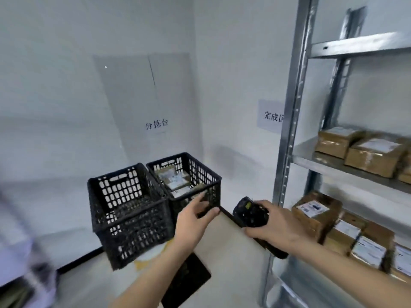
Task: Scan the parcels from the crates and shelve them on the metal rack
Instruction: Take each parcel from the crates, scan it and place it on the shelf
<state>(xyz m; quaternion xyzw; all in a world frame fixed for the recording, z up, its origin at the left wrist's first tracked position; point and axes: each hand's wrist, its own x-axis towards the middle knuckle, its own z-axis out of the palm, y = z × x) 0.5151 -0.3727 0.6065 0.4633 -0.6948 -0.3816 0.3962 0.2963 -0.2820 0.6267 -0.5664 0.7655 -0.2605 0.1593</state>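
Several parcels are shelved on rack; crate still holds some. Scanner is gripped by right hand; left hand, open, is stretched toward crate.

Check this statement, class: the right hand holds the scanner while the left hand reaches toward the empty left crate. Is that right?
One slip. The head view shows the left hand reaching toward the right crate, which holds parcels. The right hand does hold the scanner.

At centre, two black plastic crates sit side by side; the right crate holds parcels. The left hand reaches toward it with fingers extended. At 3 o'clock, the right hand grips a black handheld scanner beside the metal rack of boxed parcels.
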